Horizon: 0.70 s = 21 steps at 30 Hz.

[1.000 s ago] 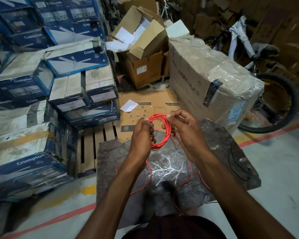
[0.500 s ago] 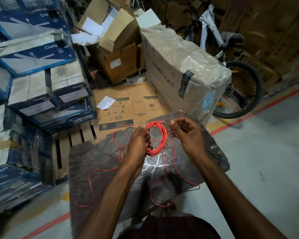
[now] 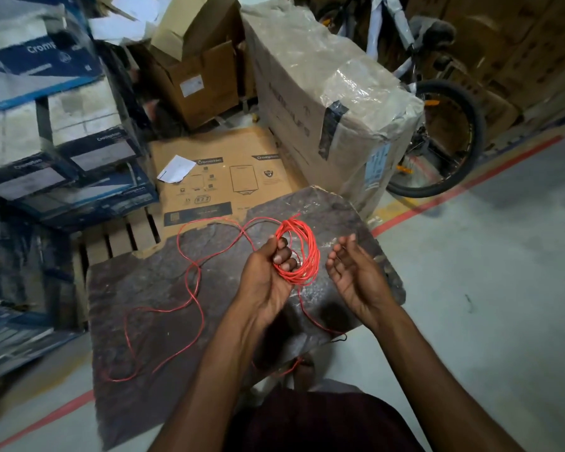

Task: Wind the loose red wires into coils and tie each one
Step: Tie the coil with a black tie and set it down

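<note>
One red coil point(image 3: 299, 256) gripped in left hand point(image 3: 268, 275); right hand point(image 3: 356, 275) open beside it. Loose wire point(image 3: 190, 282) trails over dark surface point(image 3: 163, 321) (stacked boxes point(image 3: 62, 151) left, wrapped carton point(image 3: 333, 102) behind); floor point(image 3: 486, 305) clear right.

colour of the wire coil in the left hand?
Red, bright orange-red; the coil shows clearly in the head view.

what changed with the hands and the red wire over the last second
The right hand let go of the red coil and drew off to the right, open and empty. The head camera swung right, bringing the loose wire on the dark slab into view. The left hand still grips the coil.
</note>
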Each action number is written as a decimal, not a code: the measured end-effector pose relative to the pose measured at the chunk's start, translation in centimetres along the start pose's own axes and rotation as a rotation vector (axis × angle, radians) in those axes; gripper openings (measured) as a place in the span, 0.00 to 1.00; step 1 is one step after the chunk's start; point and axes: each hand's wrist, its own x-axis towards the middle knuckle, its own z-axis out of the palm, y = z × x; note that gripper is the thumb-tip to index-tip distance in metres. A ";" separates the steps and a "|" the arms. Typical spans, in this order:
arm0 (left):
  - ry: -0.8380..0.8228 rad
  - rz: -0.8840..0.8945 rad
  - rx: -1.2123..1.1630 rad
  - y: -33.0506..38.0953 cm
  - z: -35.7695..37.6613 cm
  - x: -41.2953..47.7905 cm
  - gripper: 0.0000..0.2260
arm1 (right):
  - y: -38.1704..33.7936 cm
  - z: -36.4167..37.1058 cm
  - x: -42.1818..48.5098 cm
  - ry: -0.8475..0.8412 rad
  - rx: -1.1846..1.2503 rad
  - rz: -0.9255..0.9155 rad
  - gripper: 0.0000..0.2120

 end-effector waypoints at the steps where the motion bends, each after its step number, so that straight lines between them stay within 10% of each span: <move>1: 0.004 -0.001 -0.002 -0.4 0.0 0.3 0.16 | -0.3 -0.8 0.3 0.021 0.002 0.014 0.10; 12: 0.011 -0.091 0.061 -3.8 -1.4 3.0 0.14 | -4.8 -8.9 3.9 0.187 -0.044 0.064 0.09; 21: 0.058 -0.102 0.136 -4.4 -3.7 4.3 0.15 | -4.5 -11.2 7.4 0.325 -0.611 0.036 0.05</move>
